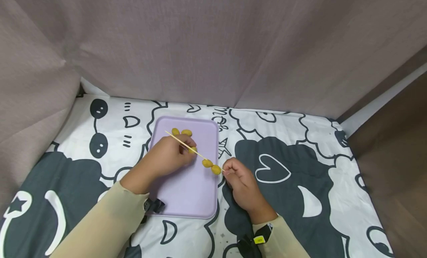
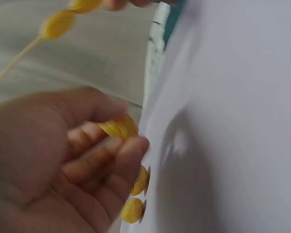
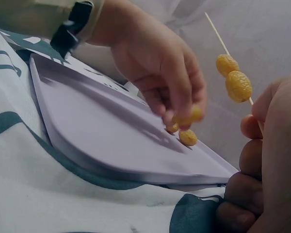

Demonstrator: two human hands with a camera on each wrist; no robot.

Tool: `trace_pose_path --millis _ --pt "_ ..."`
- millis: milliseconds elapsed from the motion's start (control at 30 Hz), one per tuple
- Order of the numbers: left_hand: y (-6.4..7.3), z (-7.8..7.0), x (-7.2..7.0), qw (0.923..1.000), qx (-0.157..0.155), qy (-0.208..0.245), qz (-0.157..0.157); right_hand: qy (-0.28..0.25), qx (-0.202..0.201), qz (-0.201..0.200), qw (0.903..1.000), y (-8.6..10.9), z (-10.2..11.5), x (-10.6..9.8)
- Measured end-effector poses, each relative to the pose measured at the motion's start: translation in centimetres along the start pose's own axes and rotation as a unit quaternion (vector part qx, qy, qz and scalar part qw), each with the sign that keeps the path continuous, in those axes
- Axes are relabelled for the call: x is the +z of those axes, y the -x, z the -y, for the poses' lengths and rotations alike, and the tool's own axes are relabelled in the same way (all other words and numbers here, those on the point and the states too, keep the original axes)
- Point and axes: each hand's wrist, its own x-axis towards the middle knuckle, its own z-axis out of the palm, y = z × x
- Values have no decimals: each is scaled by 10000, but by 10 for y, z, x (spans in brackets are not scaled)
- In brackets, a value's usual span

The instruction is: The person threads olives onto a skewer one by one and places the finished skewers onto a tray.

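Note:
My right hand (image 1: pixel 242 184) pinches the lower end of a thin wooden skewer (image 1: pixel 186 145) at the tray's right side. Two small, oval, wrinkled yellow fruits (image 3: pixel 238 87) are threaded on it near the fingers, and its bare tip points up and away. Over the pale purple tray (image 1: pixel 186 198), my left hand (image 1: pixel 168 156) holds another wrinkled yellow fruit (image 2: pixel 120 127) between thumb and fingertips. In the head view the skewer passes in front of this hand. Two loose yellow fruits (image 1: pixel 181 132) lie near the tray's far edge.
Beneath the tray spreads a black-and-white cartoon-print cloth (image 1: pixel 283 165). Grey-brown fabric (image 1: pixel 213 46) hangs behind it and at the left. A darker brown panel (image 1: pixel 393 146) stands at the right. Each wrist wears a small black device (image 1: pixel 155 205).

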Motion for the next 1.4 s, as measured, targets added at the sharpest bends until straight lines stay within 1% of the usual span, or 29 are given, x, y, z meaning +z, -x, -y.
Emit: trace_pose_path --millis 67,133,200,267,300,400,467,567,700,733,767,800,867,900,1067,1167,1233,1267,1300,1400 --pt "8 -1 -4 9982 -180 566 47 -100 9 -76 9999 0 0 1" --pt "15 -2 -6 9919 -311 1232 34 -153 25 -174 9997 0 -1 1" --pt "22 -2 -6 9808 -301 1927 -43 -191 26 -259 9995 1 -2 0" --pt "27 0 -5 9653 -245 2597 -129 -203 13 -303 9993 1 -3 0" --pt "29 1 -4 9566 -210 2901 -173 -202 7 -309 9993 1 -3 -1" --pt "34 4 -1 9268 -192 3743 -215 -192 0 -293 9994 1 -4 -1" --pt "36 6 0 9057 -184 4230 -219 -158 10 -291 9995 1 -4 -1" --pt "39 10 1 8696 -44 4934 -207 -63 36 -330 9994 2 -4 -1" --pt "39 19 3 8207 389 5699 -147 90 75 -345 9993 2 -5 0" --pt "39 21 4 8103 495 5837 -127 118 76 -333 9993 2 -5 0" --pt "39 23 4 8034 576 5925 -117 149 83 -324 9993 2 -5 0" --pt "39 25 5 7983 632 5988 -117 199 82 -321 9993 2 -5 0" --pt "38 29 7 7914 671 6075 -126 288 88 -325 9990 1 -4 0" --pt "38 30 8 7896 657 6099 -146 327 91 -327 9989 1 -4 1" --pt "36 35 9 7895 488 6108 -357 396 154 -325 9986 0 -3 2" --pt "34 37 10 7869 363 6139 -505 364 179 -304 9987 0 -2 1" --pt "33 39 11 7834 307 6182 -567 363 179 -291 9988 0 -2 1" --pt "32 39 11 7828 290 6188 -585 364 176 -289 9988 0 -2 1" --pt "32 40 11 7827 285 6189 -600 362 166 -280 9988 0 -2 1" --pt "31 41 11 7868 292 6131 -652 372 144 -254 9989 0 -2 1"
